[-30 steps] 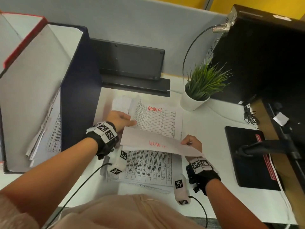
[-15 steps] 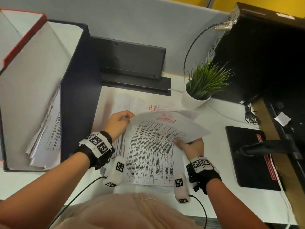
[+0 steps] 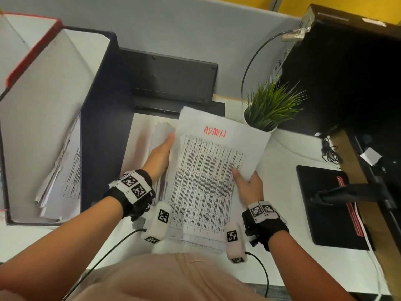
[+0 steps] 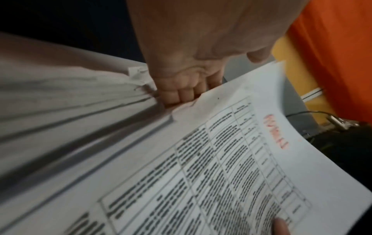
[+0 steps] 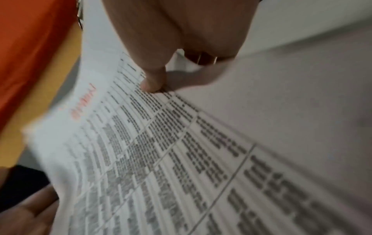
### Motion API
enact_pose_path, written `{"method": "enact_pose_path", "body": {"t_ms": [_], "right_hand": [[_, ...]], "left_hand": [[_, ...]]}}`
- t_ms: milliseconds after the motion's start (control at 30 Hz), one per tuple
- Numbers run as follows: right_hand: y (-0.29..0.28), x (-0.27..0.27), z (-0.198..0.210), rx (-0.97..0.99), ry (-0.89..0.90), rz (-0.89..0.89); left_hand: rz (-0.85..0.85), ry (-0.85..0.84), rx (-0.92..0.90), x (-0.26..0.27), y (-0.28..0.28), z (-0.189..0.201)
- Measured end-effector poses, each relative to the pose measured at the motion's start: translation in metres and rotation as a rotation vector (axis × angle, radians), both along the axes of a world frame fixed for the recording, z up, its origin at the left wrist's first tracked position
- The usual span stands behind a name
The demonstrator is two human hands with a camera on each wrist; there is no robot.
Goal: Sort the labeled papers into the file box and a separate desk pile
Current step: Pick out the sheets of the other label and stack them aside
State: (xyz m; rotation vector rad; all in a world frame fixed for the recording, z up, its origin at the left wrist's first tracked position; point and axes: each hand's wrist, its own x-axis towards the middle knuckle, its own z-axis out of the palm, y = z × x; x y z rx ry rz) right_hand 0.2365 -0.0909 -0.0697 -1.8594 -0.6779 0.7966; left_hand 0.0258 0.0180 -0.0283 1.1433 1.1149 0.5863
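Note:
A printed sheet marked ADMIN (image 3: 208, 170) in red is held face up above the desk. My right hand (image 3: 245, 181) pinches its right edge, thumb (image 5: 153, 84) on top and fingers underneath. My left hand (image 3: 160, 153) is at its left edge, fingers (image 4: 181, 95) curled against the edge of several lifted sheets (image 3: 162, 129). More printed papers (image 3: 195, 237) lie flat on the desk below. The dark blue file box (image 3: 104, 118) stands at the left with papers (image 3: 65, 174) leaning inside it.
A red-edged box (image 3: 32, 46) stands behind the file box. A black device (image 3: 173, 79) leans on the partition at the back. A potted plant (image 3: 269, 109) sits just beyond the sheet's far corner. A black pad (image 3: 325, 205) and a dark computer case (image 3: 347, 72) are at the right.
The ADMIN sheet, bent over before, now lies face up and further back, covering the HR sheet. My left hand has slid forward along the papers' left edge.

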Motion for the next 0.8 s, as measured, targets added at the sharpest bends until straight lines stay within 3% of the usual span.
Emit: {"method": "enact_pose_path", "body": {"t_ms": [133, 233, 333, 467, 533, 700, 800], "right_hand": [[0.008, -0.008, 0.015, 0.097, 0.030, -0.054], [0.014, -0.013, 0.034, 0.167, -0.010, -0.082], [0.021, -0.016, 0.066, 0.351, 0.016, -0.102], [0.021, -0.019, 0.099, 0.557, 0.055, -0.084], [0.018, -0.022, 0.098, 0.551, 0.094, -0.074], [0.012, -0.034, 0.081, 0.451, 0.120, -0.041], [0.012, -0.031, 0.080, 0.497, 0.149, -0.041]], "left_hand": [[-0.116, 0.216, 0.247, 0.002, -0.006, -0.004], [-0.111, 0.256, 0.385, 0.004, -0.008, 0.006], [-0.012, 0.173, 0.513, 0.006, -0.005, 0.031], [0.079, -0.056, 0.687, 0.003, -0.008, 0.061], [0.076, -0.043, 0.673, 0.000, -0.014, 0.057], [0.057, 0.202, 0.487, 0.001, -0.024, 0.027], [0.125, 0.110, 0.513, 0.001, -0.023, 0.027]]}}
